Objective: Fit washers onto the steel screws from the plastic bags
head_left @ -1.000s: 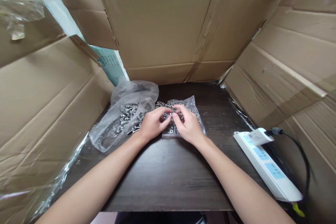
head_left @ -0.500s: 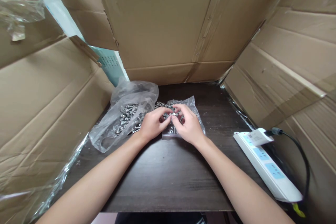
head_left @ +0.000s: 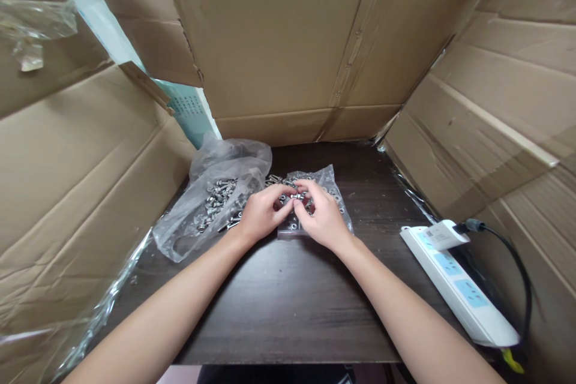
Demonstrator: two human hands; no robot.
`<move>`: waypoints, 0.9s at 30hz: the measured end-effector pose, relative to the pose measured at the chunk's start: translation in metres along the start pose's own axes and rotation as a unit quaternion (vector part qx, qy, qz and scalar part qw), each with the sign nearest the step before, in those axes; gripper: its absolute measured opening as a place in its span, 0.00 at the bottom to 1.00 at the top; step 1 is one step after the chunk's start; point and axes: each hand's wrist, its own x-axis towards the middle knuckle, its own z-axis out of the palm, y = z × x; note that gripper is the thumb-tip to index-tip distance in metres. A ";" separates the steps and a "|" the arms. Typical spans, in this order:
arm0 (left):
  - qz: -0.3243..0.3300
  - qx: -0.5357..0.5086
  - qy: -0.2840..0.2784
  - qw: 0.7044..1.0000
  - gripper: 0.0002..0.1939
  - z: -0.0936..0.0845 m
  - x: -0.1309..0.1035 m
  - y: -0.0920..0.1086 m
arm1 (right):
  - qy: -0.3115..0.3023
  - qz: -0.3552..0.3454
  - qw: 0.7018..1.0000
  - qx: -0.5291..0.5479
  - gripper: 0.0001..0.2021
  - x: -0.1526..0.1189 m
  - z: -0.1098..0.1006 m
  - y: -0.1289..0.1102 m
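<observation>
Between my two hands is a small silver bolt [head_left: 297, 196], lying roughly sideways. My left hand [head_left: 262, 211] pinches its left end between thumb and forefinger. The thumb and fingers of my right hand [head_left: 324, 216] close on its right part; small details there are hard to make out. Under and behind the hands lies a flat clear plastic bag [head_left: 327, 176] with nuts and washers on it. To the left, a translucent bag [head_left: 173, 234] holds a heap of metal bolts [head_left: 219, 195]. More bolts [head_left: 275, 180] lie just behind my hands.
A white power strip [head_left: 468, 294] with a plugged-in adapter [head_left: 443, 234] and a black cable [head_left: 517, 258] lies at the right on the dark table [head_left: 288, 312]. Cardboard walls [head_left: 288, 42] rise at the back and both sides.
My right fingers have shifted very slightly at the bolt. Both arms have stayed in almost the same place.
</observation>
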 end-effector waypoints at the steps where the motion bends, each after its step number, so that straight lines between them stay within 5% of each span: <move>1: 0.000 0.001 0.000 1.000 0.07 0.000 0.000 0.000 | -0.002 -0.002 1.000 0.000 0.17 0.000 0.001 0.000; 27: -0.002 0.002 -0.010 1.000 0.07 0.000 -0.001 0.000 | -0.012 0.034 0.999 -0.001 0.15 0.001 -0.002 -0.001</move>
